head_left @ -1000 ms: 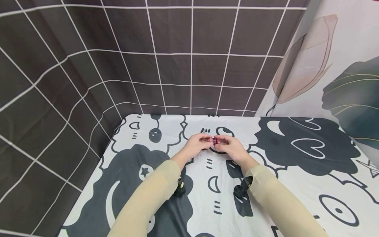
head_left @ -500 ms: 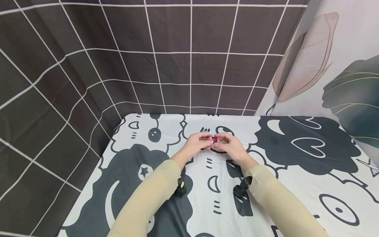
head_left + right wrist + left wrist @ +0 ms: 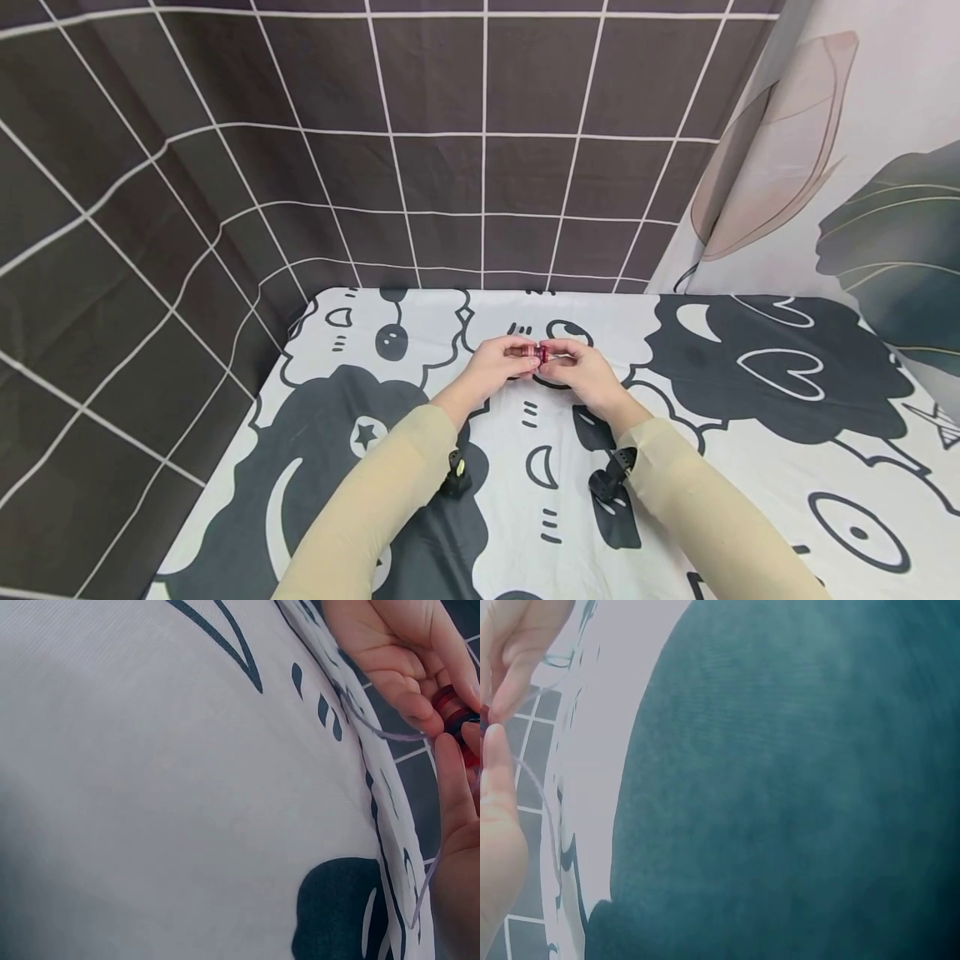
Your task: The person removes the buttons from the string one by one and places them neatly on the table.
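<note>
Out over the patterned cloth, my left hand point(image 3: 491, 364) and right hand point(image 3: 587, 368) meet at a small red yo-yo point(image 3: 542, 354). Each hand pinches one side of it between thumb and fingertips. The right wrist view shows the yo-yo point(image 3: 452, 709) with red round sides and a dark middle, partly covered by the fingers. A thin pale purple string point(image 3: 397, 737) trails from it in a loose curve. At the left edge of the left wrist view, the string point(image 3: 538, 786) hangs down past the left thumb, and only a sliver of red shows.
A white and dark grey cartoon-print cloth point(image 3: 510, 500) covers the surface under both arms. Behind it hangs a dark curtain point(image 3: 442, 175) with a white grid. On the right is a pale leaf-print curtain point(image 3: 795, 167). Dark cameras sit at both wrists.
The right fingertips have shifted slightly on the yo-yo, drawing a little left towards the left hand. Both arms otherwise keep their place, with the yo-yo still between the hands.
</note>
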`<act>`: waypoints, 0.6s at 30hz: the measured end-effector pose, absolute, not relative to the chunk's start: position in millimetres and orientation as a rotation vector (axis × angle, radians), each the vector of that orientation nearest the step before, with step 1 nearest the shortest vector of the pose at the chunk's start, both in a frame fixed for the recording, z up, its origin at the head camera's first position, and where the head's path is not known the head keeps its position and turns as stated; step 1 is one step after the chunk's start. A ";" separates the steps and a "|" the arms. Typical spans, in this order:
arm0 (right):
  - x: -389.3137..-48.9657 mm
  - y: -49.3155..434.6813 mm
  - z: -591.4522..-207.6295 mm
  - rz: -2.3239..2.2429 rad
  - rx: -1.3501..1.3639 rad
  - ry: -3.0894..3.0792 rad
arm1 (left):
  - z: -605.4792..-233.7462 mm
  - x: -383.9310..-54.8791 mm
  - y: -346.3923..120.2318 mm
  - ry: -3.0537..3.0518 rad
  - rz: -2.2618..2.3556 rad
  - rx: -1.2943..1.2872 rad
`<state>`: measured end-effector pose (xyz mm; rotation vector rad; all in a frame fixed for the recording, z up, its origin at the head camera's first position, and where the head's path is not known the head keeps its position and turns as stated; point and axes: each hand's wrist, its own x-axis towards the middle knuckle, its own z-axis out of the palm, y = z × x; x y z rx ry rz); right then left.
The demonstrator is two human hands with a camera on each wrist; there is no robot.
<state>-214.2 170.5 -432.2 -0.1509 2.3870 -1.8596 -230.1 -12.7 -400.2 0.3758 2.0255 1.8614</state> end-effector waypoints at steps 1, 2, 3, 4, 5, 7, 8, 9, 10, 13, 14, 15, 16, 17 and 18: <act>-214.5 170.5 -432.6 -1.855 -0.160 2.390 | -400.2 -230.1 -12.8 2.019 1.864 0.372; -214.8 170.3 -432.7 -1.856 -0.170 2.389 | -400.1 -230.1 -13.0 2.014 1.867 0.369; -214.9 170.0 -432.6 -1.856 -0.179 2.388 | -400.0 -230.1 -13.2 2.006 1.872 0.366; -215.0 170.0 -432.8 -1.853 -0.191 2.392 | -400.2 -230.2 -13.1 1.999 1.876 0.364; -215.0 169.9 -433.0 -1.847 -0.203 2.398 | -400.4 -230.2 -13.0 1.995 1.878 0.362; -215.0 169.6 -433.4 -1.839 -0.210 2.409 | -401.1 -230.5 -12.6 1.988 1.881 0.361; -215.1 169.6 -433.6 -1.830 -0.217 2.419 | -401.3 -230.6 -12.5 1.987 1.880 0.360; -215.1 169.7 -434.1 -1.820 -0.228 2.430 | -401.7 -230.8 -12.4 1.990 1.878 0.362; -215.3 169.7 -434.5 -1.813 -0.230 2.439 | -402.0 -231.0 -12.3 1.988 1.879 0.362; -215.9 169.9 -436.0 -1.791 -0.233 2.464 | -403.1 -231.4 -12.5 1.979 1.883 0.361; -216.1 170.0 -436.5 -1.779 -0.239 2.474 | -403.5 -231.6 -12.8 1.976 1.883 0.360; -216.2 170.1 -436.8 -1.770 -0.238 2.483 | -403.9 -231.9 -13.0 1.973 1.882 0.361; -216.3 170.0 -436.9 -1.763 -0.233 2.489 | -404.4 -232.2 -13.3 1.966 1.883 0.361; -216.4 170.2 -437.2 -1.755 -0.238 2.497 | -404.8 -232.5 -13.5 1.963 1.881 0.362; -216.4 170.2 -437.2 -1.748 -0.241 2.504 | -405.2 -232.9 -13.7 1.961 1.879 0.362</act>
